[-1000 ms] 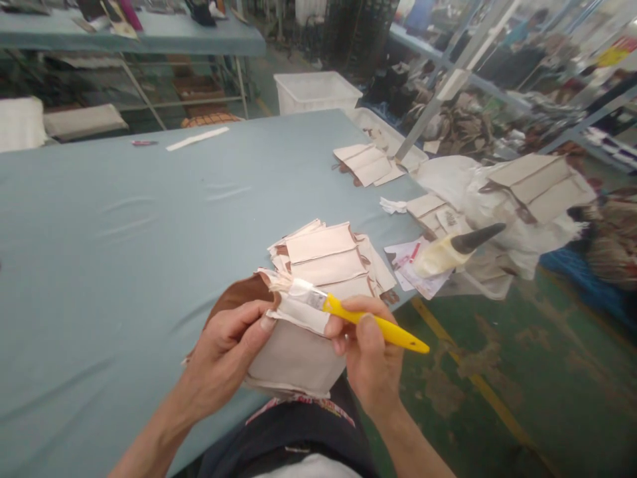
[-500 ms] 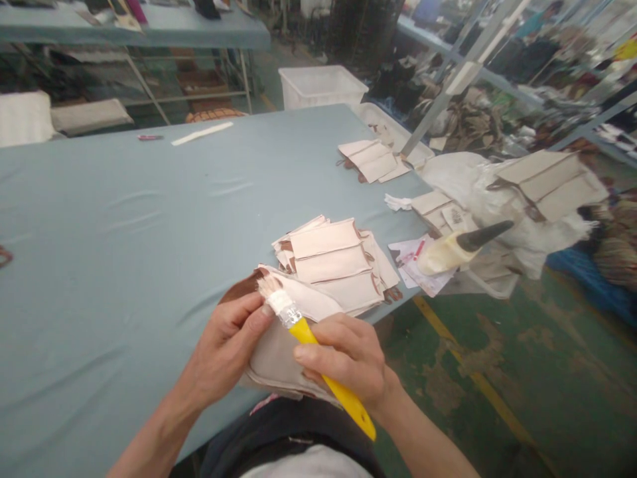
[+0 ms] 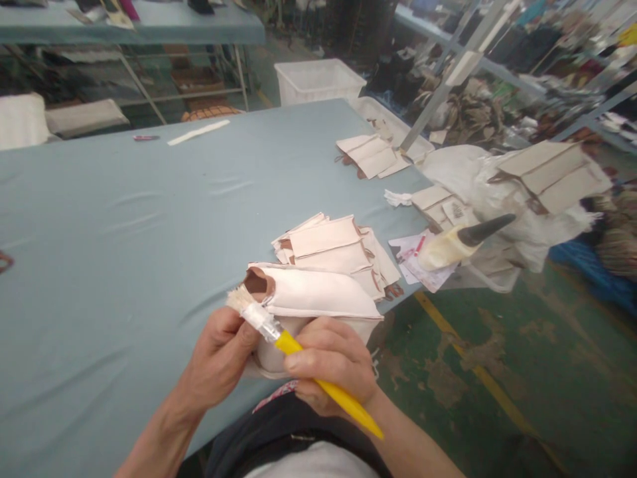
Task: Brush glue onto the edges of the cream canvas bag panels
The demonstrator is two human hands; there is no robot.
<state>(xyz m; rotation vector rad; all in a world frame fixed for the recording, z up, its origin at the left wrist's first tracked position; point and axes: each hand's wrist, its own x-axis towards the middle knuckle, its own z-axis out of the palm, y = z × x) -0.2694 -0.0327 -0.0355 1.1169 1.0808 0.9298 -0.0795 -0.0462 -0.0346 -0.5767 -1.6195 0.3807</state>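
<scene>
My left hand (image 3: 219, 355) is closed around the near end of a pale folded leather piece (image 3: 313, 299) with a brown inside, held just above the table's front edge. My right hand (image 3: 331, 362) grips a yellow-handled brush (image 3: 298, 352). Its bristles point up and left beside my left thumb, at the piece's open brown end. Just behind the held piece lies a fanned stack of similar pale pieces (image 3: 333, 245) on the blue-grey table (image 3: 124, 219).
A glue bottle with a dark nozzle (image 3: 460, 242) lies on papers at the table's right edge. More pale pieces (image 3: 368, 156) lie farther back. White bins (image 3: 318, 79) stand beyond the table. Bags and stacked pieces (image 3: 547, 172) sit at right, above the green floor.
The brush swung from lying across the piece to pointing up-left at its open end. The held piece has folded over, so its pale outside faces up. Both hands stayed near the front edge.
</scene>
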